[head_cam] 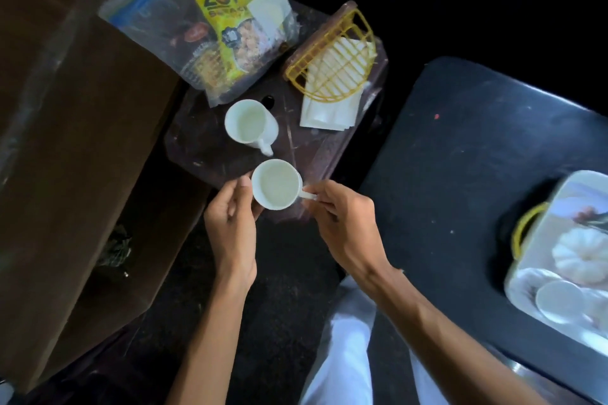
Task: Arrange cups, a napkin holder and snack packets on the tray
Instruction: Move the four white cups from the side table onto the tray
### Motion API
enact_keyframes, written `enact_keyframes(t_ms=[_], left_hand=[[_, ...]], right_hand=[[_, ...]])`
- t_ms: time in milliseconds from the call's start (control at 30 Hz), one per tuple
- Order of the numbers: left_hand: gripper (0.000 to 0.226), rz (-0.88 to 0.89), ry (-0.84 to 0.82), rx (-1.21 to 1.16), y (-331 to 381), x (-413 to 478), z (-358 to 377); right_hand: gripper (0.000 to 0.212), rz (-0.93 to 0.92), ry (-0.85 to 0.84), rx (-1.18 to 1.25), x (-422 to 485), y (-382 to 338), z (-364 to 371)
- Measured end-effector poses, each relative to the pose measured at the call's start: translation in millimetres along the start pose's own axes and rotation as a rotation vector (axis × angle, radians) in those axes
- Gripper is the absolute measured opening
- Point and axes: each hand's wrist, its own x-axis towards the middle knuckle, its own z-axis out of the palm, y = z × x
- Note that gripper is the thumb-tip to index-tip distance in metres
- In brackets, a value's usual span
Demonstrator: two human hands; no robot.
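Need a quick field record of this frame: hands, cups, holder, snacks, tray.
left hand: holds the side of the near cup
right hand: pinches that cup's handle
near cup: white, looks empty, at the stool's near edge; lifted or resting, cannot tell
second cup: white, upright on stool, untouched
napkin holder: yellow, tipped over on stool, napkins sticking out
snack packets: in clear bag at stool's far end
tray: on black table to the right, holds blurred white items
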Motion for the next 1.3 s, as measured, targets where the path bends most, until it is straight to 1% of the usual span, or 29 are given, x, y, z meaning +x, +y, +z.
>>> enact_keyframes(t_ms=[100, 167, 300, 367, 467, 600, 667, 800, 1033, 1167, 1300], left_hand=[[0.016, -0.011, -0.058, 0.015, -11.8, -44.8, 32.0], [0.014, -0.014, -0.120, 0.025, -20.4, -75.4, 60.0], [0.014, 0.040, -0.277, 0.063, -32.0, -137.6, 124.5], [0.016, 0.067, -0.342, 0.092, -38.8, -166.1, 157.5], [0.015, 0.086, -0.420, 0.120, -52.3, -203.2, 202.5], [0.013, 0.039, -0.473, 0.147, -73.1, -233.0, 247.3], [0.018, 0.006, -0.484, 0.179, -81.3, -239.7, 263.7], [0.024, 0.002, -0.483, 0.251, -93.1, -244.8, 284.8], [0.024, -0.015, -0.494, 0.363, -109.2, -242.9, 297.0], [0.024, -0.013, -0.495, 0.424, -115.0, -241.7, 296.4], [0.022, -0.010, -0.494, 0.455, -117.1, -239.9, 296.4]], right_hand=[[0.014, -0.037, 0.108, -0.052, -34.2, 9.9, -50.3], [0.014, -0.026, 0.170, -0.112, -57.0, 18.5, -88.5], [0.018, 0.061, 0.275, -0.236, -96.8, 37.9, -172.1], [0.021, 0.107, 0.317, -0.239, -114.0, 48.1, -213.9], [0.015, 0.149, 0.360, -0.244, -134.1, 66.2, -268.9], [0.011, 0.175, 0.404, -0.286, -147.1, 96.1, -318.7], [0.010, 0.176, 0.398, -0.280, -149.3, 110.7, -333.5], [0.009, 0.185, 0.387, -0.264, -149.8, 138.5, -348.2], [0.013, 0.211, 0.329, -0.250, -149.4, 166.0, -354.2], [0.016, 0.237, 0.275, -0.268, -149.3, 173.3, -355.2], [0.017, 0.233, 0.261, -0.298, -149.0, 176.1, -354.4]])
